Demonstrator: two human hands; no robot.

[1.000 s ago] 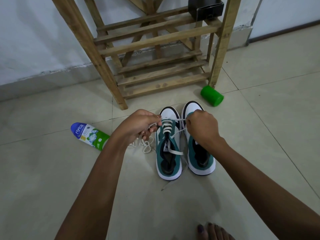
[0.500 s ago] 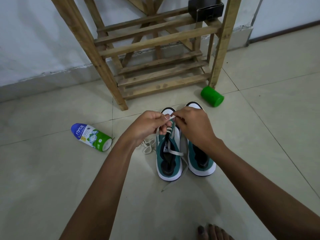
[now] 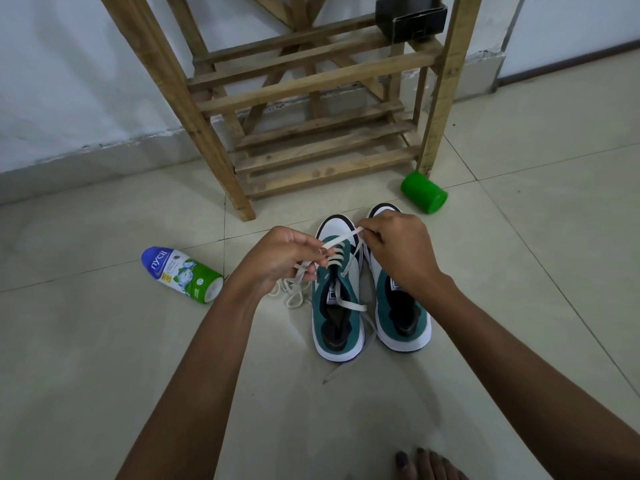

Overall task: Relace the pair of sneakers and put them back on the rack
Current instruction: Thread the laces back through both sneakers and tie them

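From the head camera, a pair of teal-and-white low-top sneakers with white rubber soles and dark linings stands side by side on the glossy pale tiled floor [image 3: 104, 341], toes pointing toward the slatted wooden shoe rack [image 3: 311, 84] just beyond them. The left sneaker [image 3: 337, 306] has a flat cream cloth lace [image 3: 341, 240] crossed through its front eyelets only; one loose end trails over the tongue and down past the heel onto the tile, and more lace lies looped on the floor beside it. The right sneaker [image 3: 403, 313] shows no lace where it is visible.

The left hand [image 3: 277, 261] has its fingers curled, pinching the lace near the eyelets. The right hand [image 3: 398, 251] pinches the other stretch of lace between thumb and fingertips above the toe caps, holding it taut.

A blue-capped plastic powder bottle [image 3: 181, 273] lies on its side to the left, and a smooth green plastic cylinder [image 3: 424, 192] lies near the rack's right leg. A black cardboard box [image 3: 410, 15] sits on an upper slat.
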